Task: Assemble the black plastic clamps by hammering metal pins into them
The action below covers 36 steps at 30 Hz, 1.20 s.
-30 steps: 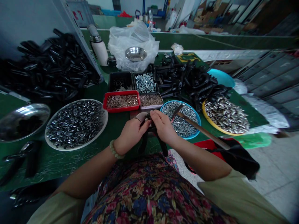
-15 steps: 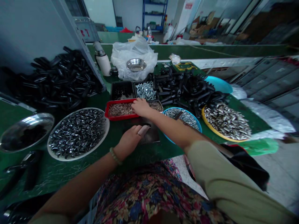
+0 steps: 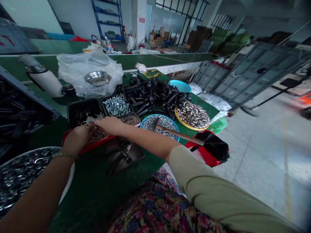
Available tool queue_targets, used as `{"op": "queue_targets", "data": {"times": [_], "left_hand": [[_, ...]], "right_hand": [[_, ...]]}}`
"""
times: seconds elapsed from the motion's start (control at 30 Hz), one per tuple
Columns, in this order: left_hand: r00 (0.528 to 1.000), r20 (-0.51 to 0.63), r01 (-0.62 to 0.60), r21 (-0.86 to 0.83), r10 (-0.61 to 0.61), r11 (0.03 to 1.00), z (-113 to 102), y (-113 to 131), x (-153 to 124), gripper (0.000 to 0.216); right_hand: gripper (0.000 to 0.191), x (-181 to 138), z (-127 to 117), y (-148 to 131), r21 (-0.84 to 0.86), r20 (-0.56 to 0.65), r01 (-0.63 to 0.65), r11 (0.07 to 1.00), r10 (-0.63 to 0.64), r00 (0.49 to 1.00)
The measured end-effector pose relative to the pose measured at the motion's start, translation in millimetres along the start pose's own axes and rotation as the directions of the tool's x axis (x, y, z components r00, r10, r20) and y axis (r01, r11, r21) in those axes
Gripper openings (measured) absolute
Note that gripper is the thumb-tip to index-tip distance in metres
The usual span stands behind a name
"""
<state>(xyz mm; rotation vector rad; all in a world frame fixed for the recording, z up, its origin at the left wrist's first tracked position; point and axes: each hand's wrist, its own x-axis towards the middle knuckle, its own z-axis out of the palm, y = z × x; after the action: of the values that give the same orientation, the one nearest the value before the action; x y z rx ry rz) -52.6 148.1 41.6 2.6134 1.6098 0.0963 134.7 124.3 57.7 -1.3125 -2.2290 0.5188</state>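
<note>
Both my hands are over the red tray [image 3: 100, 142] of small brass-coloured parts. My right hand [image 3: 109, 125] reaches across from the right, its fingers bunched and dipped into the parts. My left hand [image 3: 77, 139] has curled fingers and meets the right hand's fingertips at the tray's middle. What either hand pinches is too small to see. A black plier-like tool [image 3: 121, 156] lies loose on the green table [image 3: 97, 194], just in front of the tray.
A blue bowl of nuts [image 3: 148, 120] with a hammer [image 3: 181, 136] laid across it, a yellow dish of silver sleeves [image 3: 193, 115], trays of bolts [image 3: 116, 105], a pile of black handles [image 3: 150, 94], a white plate of rings [image 3: 14, 174] and a red-black bag [image 3: 210, 149] surround me.
The camera swung right and up. My left hand left the dark tool on the table and joined the right hand at the red tray.
</note>
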Motion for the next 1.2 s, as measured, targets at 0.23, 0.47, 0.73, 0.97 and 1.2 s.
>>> {"op": "queue_targets", "data": {"times": [0.23, 0.47, 0.73, 0.97, 1.2], "left_hand": [[0.988, -0.15, 0.003, -0.276, -0.046, 0.961, -17, 20, -27, 0.03], [0.938, -0.182, 0.114, -0.643, -0.296, 0.757, -10, 44, -36, 0.023], [0.991, -0.056, 0.008, -0.884, -0.123, 0.468, 22, 101, -88, 0.037], [0.988, -0.043, 0.036, -0.868, -0.147, 0.496, 46, 108, -91, 0.045], [0.986, -0.134, -0.049, -0.794, -0.095, 0.607, 49, 110, -90, 0.044]], "right_hand": [[0.01, -112, -29, 23, 0.323, 0.019, -0.174, 0.93, 0.178, 0.984], [0.01, -160, -19, 39, 0.26, -0.013, -0.348, 0.901, 0.363, 0.932], [0.014, -142, 3, 39, 0.079, -0.008, -0.323, 0.943, 0.324, 0.946], [0.021, -147, 8, 26, -0.532, 0.052, 0.0, 0.847, 0.033, 0.998], [0.027, -148, 16, 23, -0.607, 0.086, 0.088, 0.79, -0.045, 0.995]]}}
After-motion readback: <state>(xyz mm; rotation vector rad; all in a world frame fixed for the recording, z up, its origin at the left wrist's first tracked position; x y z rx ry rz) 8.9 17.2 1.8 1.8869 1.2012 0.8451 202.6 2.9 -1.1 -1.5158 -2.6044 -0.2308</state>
